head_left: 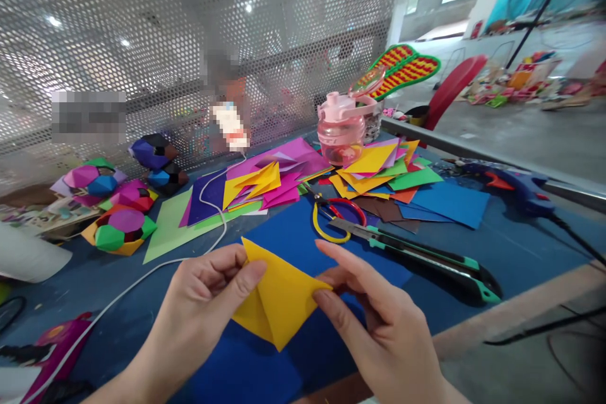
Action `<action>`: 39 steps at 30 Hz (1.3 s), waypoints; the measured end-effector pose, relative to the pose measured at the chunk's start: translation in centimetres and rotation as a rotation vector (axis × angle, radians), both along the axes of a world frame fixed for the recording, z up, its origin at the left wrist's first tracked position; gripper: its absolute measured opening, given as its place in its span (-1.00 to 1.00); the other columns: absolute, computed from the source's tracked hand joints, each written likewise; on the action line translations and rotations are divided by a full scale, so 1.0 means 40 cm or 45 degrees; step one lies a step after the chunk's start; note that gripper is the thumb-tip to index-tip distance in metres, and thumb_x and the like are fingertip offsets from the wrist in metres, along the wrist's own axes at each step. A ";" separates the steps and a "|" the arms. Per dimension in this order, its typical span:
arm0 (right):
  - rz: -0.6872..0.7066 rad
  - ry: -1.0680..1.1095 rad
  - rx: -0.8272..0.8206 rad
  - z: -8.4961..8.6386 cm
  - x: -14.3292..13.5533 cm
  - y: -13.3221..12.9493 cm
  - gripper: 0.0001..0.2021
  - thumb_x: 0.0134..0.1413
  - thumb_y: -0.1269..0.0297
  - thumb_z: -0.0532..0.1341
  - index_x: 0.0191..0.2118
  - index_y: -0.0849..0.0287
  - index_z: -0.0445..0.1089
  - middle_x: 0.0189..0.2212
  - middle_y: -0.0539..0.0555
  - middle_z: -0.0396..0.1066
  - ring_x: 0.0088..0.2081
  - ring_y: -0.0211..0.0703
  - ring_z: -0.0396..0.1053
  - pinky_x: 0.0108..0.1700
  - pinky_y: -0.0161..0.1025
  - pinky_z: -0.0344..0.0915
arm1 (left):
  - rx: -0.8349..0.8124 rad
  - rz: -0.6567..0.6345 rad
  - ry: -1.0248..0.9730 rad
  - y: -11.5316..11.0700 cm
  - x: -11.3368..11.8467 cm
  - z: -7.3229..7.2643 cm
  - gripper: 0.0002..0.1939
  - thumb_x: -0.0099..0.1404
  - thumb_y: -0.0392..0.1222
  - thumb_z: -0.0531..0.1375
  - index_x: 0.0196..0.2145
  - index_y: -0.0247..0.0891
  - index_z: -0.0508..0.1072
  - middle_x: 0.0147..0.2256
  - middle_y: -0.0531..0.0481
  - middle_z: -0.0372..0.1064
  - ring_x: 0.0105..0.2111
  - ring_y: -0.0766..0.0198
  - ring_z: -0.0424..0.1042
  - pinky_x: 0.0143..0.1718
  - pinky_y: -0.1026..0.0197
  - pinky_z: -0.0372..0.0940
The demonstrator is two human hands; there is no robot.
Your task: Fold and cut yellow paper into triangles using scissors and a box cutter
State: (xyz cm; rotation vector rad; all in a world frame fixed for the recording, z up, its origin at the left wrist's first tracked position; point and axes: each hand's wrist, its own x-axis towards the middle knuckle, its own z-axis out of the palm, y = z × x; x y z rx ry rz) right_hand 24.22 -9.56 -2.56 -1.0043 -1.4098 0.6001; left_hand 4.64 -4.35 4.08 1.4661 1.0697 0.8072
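A folded sheet of yellow paper is held up between my two hands, over dark blue paper on the table. My left hand pinches its left side, thumb in front and fingers curled behind. At the right corner, my right hand grips the paper between thumb and a finger, with the index finger lifted away. A crease runs down the middle of the yellow paper to a point at the bottom. Scissors with red and yellow handles and a green-and-black utility knife lie just beyond my right hand.
Cut paper pieces are piled at the back beside a pink water bottle. Colourful folded paper balls sit at left. A white cable crosses the table. A blue glue gun lies at right, near the table edge.
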 end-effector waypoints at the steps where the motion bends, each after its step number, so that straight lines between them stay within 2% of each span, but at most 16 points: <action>1: 0.018 0.062 -0.041 0.002 0.000 -0.001 -0.54 0.24 0.40 0.22 0.21 -0.09 0.27 -0.31 -0.10 0.50 -0.29 -0.38 0.48 -0.20 -0.49 0.42 | -0.021 0.002 -0.026 0.003 -0.002 -0.002 -0.78 0.29 -0.01 0.30 -0.31 -0.23 0.56 -0.41 0.00 0.52 -0.41 0.23 0.51 -0.40 0.32 0.41; 6: 0.113 0.261 -0.148 0.011 -0.001 -0.003 -0.69 0.21 0.36 0.25 0.05 -0.07 0.40 -0.42 -0.11 0.45 -0.36 -0.38 0.46 -0.30 -0.51 0.40 | -0.121 -0.029 -0.077 0.010 -0.010 -0.011 -0.77 0.28 -0.01 0.32 -0.32 -0.25 0.57 -0.42 -0.02 0.54 -0.43 0.24 0.52 -0.42 0.33 0.40; 10: 0.213 0.288 -0.335 0.015 0.000 0.001 -0.77 0.24 0.27 0.25 0.00 -0.03 0.41 -0.41 -0.09 0.42 -0.36 -0.36 0.43 -0.31 -0.48 0.38 | -0.148 -0.027 -0.029 0.020 -0.009 -0.005 -0.74 0.25 0.00 0.33 -0.33 -0.27 0.55 -0.41 -0.02 0.52 -0.41 0.24 0.50 -0.38 0.32 0.39; 15: 0.292 0.125 -0.491 0.018 0.000 0.013 -0.73 0.28 0.18 0.19 0.07 -0.04 0.35 -0.30 -0.05 0.43 -0.30 -0.30 0.40 -0.30 -0.41 0.36 | -0.120 -0.086 0.116 0.037 0.004 -0.004 -0.65 0.21 0.09 0.32 -0.40 -0.31 0.50 -0.46 -0.01 0.46 -0.47 0.30 0.42 -0.47 0.34 0.29; 18: 0.317 -0.036 -0.555 0.025 -0.001 0.022 -0.82 0.29 0.10 0.15 -0.15 0.04 0.43 -0.35 -0.04 0.44 -0.35 -0.28 0.35 -0.36 -0.37 0.29 | -0.161 -0.156 0.213 0.038 0.009 -0.012 -0.58 0.18 0.15 0.30 -0.42 -0.32 0.45 -0.48 -0.02 0.42 -0.48 0.29 0.38 -0.48 0.32 0.24; 20: 0.291 -0.141 -0.582 0.030 -0.002 0.027 -0.77 0.28 0.08 0.16 -0.31 0.08 0.41 -0.44 -0.06 0.40 -0.42 -0.29 0.28 -0.41 -0.35 0.22 | -0.146 -0.200 0.272 0.036 0.012 -0.017 -0.57 0.19 0.17 0.27 -0.45 -0.32 0.41 -0.51 0.01 0.34 -0.50 0.31 0.33 -0.50 0.32 0.19; 23: 0.258 -0.233 -0.613 0.032 -0.005 0.031 -0.75 0.27 0.06 0.16 -0.35 0.08 0.39 -0.47 -0.07 0.37 -0.44 -0.29 0.24 -0.45 -0.32 0.15 | -0.099 -0.267 0.331 0.035 0.014 -0.025 -0.58 0.23 0.14 0.20 -0.49 -0.31 0.36 -0.54 0.06 0.21 -0.52 0.35 0.23 -0.53 0.33 0.10; 27: 0.208 -0.386 -0.570 0.023 -0.011 0.031 -0.75 0.29 0.07 0.13 -0.34 0.07 0.38 -0.48 -0.07 0.38 -0.43 -0.24 0.25 -0.40 -0.27 0.11 | -0.061 -0.339 0.407 0.038 0.015 -0.036 -0.61 0.27 0.08 0.14 -0.52 -0.29 0.31 -0.57 0.13 0.05 -0.54 0.41 0.02 -0.55 0.33 -0.04; 30: 0.094 -0.559 -0.434 0.013 -0.015 0.030 -0.77 0.30 0.17 0.13 -0.38 0.09 0.34 -0.49 -0.07 0.37 -0.42 -0.21 0.26 -0.32 -0.22 0.08 | 0.019 -0.345 0.456 0.039 0.018 -0.048 -0.64 0.30 0.02 0.13 -0.53 -0.28 0.29 -0.56 0.14 0.03 -0.52 0.40 0.00 -0.54 0.32 -0.05; 35: -0.054 -0.824 -0.214 -0.013 -0.024 0.030 -0.83 0.31 0.34 0.10 -0.37 0.13 0.28 -0.46 -0.06 0.36 -0.43 -0.20 0.22 -0.26 -0.17 0.01 | 0.278 -0.266 0.631 0.040 0.027 -0.088 -0.69 0.38 -0.13 0.10 -0.52 -0.26 0.28 -0.54 0.14 0.16 -0.49 0.37 0.15 -0.46 0.30 0.05; 39: -0.090 -0.961 -0.178 -0.029 -0.032 0.031 -0.82 0.30 0.40 0.07 -0.39 0.14 0.22 -0.47 -0.04 0.33 -0.42 -0.16 0.23 -0.27 -0.16 -0.02 | 0.576 -0.206 0.829 0.033 0.028 -0.122 -0.90 0.38 -0.28 0.13 -0.34 -0.23 0.35 -0.38 0.08 0.35 -0.33 0.25 0.33 -0.29 0.21 0.19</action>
